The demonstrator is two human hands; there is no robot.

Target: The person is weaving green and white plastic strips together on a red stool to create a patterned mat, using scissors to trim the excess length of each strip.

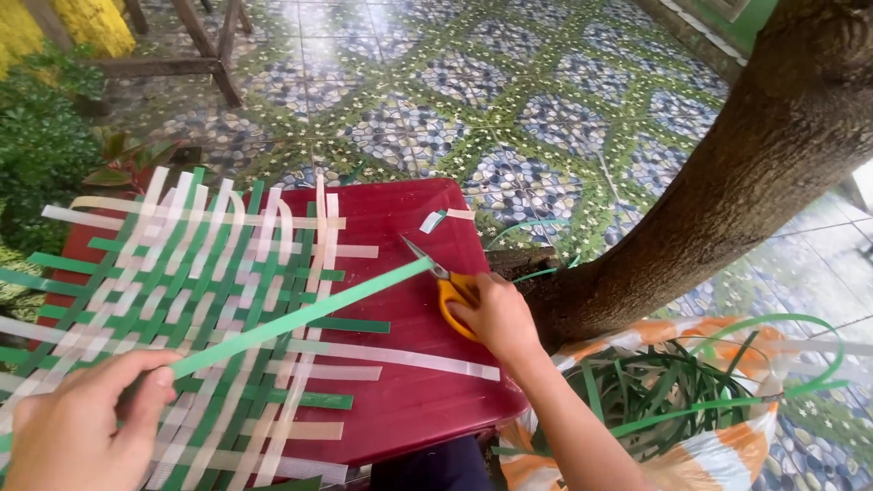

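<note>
My left hand pinches one end of a long green plastic strip that slants up to the right. My right hand grips yellow-handled scissors, whose blades meet the strip's far end. Under the strip lies a woven mat of green and white strips, spread over a dark red plastic tabletop. Two small cut-off scraps rest near the table's far edge.
A thick tree trunk leans up at the right. Below it sits an orange and white bag holding several loose green strips. Patterned floor tiles lie beyond, with green plants and wooden legs at far left.
</note>
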